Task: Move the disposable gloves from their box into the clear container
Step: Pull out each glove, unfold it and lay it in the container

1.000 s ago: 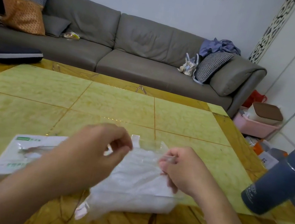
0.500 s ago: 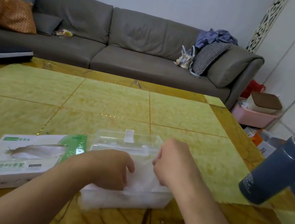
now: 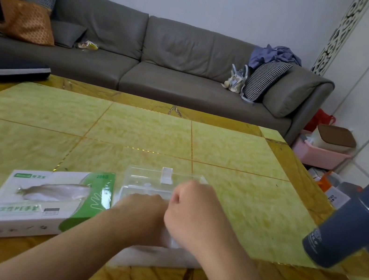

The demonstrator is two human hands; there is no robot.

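Fingers of the left hand (image 3: 141,213) are reaching down into the clear container (image 3: 146,180), hidden among the gloves (image 3: 168,240) there, so their grip is impossible to tell; the right hand (image 3: 191,207) is hovering above it with fingers curling into a fist. The glove box (image 3: 44,201) is lying just beside the container on the surface (image 3: 131,128)
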